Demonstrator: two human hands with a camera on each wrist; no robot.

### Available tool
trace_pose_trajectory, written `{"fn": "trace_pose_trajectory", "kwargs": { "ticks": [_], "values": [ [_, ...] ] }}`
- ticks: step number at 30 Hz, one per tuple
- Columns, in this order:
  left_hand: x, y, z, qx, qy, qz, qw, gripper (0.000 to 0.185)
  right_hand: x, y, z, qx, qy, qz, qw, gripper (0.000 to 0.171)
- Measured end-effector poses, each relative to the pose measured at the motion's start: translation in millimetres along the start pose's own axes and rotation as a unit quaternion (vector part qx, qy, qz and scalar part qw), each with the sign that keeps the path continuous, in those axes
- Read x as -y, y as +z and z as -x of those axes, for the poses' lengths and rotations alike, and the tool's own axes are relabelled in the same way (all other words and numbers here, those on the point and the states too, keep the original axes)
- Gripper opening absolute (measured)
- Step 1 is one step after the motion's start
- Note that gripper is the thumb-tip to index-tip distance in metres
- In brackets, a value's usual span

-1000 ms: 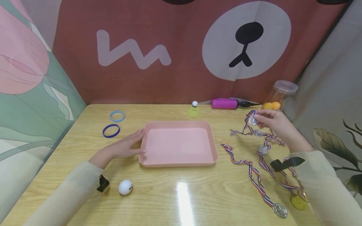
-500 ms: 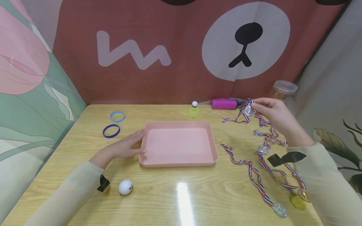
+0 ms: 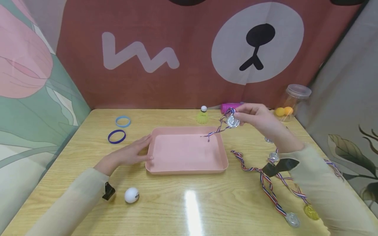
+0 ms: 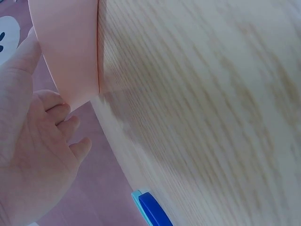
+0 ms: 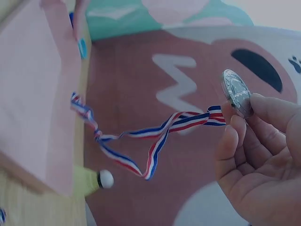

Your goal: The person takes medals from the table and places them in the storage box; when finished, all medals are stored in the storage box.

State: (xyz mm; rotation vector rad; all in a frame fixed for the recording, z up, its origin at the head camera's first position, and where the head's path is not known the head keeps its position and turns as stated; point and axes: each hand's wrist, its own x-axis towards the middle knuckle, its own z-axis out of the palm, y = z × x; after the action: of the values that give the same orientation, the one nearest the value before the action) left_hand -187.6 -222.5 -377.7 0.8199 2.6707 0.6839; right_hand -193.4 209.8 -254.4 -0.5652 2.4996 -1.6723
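In the head view my right hand (image 3: 256,117) pinches a silver medal (image 3: 233,121) between thumb and fingers, raised over the far right corner of the pink tray (image 3: 184,154). Its red, white and blue ribbon (image 5: 157,134) trails off to the left, with the loose end above the tray. My left hand (image 3: 131,153) rests against the tray's left side, thumb and fingertips touching the rim. In the left wrist view its fingers (image 4: 61,113) lie relaxed along the tray wall. Other medals lie on the right, including a silver medal (image 3: 292,219) and a gold medal (image 3: 311,211), partly hidden by my right arm.
At the back stand a yellow shuttlecock (image 3: 202,115), a magenta pump (image 3: 228,107) partly behind my hand, and a clear jar (image 3: 295,98) holding orange balls. Two wristbands, light blue (image 3: 122,121) and dark blue (image 3: 116,136), lie left. A white ball (image 3: 131,195) sits in front.
My right hand has lifted the silver medal from among the medals on the right and carried it left to the tray's far right corner. The left hand has not moved.
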Motion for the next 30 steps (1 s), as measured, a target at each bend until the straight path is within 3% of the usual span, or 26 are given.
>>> {"fn": "trace_pose_trajectory", "kwargs": {
  "ticks": [17, 30],
  "values": [
    [-4.2, -1.8, 0.4, -0.003, 0.0, -0.006, 1.0, 0.085, 1.4, 98.0, -46.9, 0.142, 0.006, 0.028, 0.99, 0.02],
    [-3.6, -0.9, -0.3, -0.001, -0.013, -0.023, 0.9996, 0.085, -6.9, 159.3, -78.0, 0.157, 0.015, 0.03, 0.987, 0.019]
  ]
}}
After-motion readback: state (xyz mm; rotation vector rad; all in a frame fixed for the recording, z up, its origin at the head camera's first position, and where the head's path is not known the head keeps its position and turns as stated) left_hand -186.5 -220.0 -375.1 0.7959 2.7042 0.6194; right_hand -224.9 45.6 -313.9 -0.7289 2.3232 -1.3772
